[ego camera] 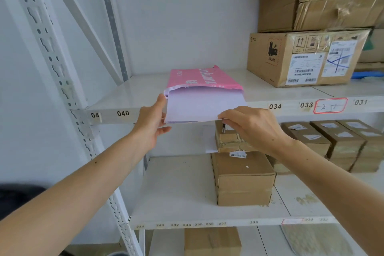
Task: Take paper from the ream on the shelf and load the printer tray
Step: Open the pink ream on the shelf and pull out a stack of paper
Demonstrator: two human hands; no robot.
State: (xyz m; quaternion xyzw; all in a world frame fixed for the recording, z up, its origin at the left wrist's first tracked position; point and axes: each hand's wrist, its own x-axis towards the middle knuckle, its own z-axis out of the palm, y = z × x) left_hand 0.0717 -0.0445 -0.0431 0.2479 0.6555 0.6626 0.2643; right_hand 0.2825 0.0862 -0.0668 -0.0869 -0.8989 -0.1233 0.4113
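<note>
Writing: I read 040, 034, 033 and 031 on the shelf (128, 97) edge; "PICO" and "UN 3481" on the box (299, 58).
Paper: white sheets (199, 106) jut from the pink ream wrapper (199, 79) over the shelf's front edge.
Left hand (150, 124): arm raised, thumb and fingers clasp the sheets' left edge.
Right hand (249, 124): fingertips pinch the front right corner.

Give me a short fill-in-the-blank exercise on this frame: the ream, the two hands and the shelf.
1. The wrapper of the ream on the shelf is coloured ____.
2. The right hand pinches the paper stack at its near ____ corner.
3. The left hand holds the stack's ____ edge.
4. The shelf label nearest the left hand reads ____.

Missing words: pink; right; left; 040
</note>
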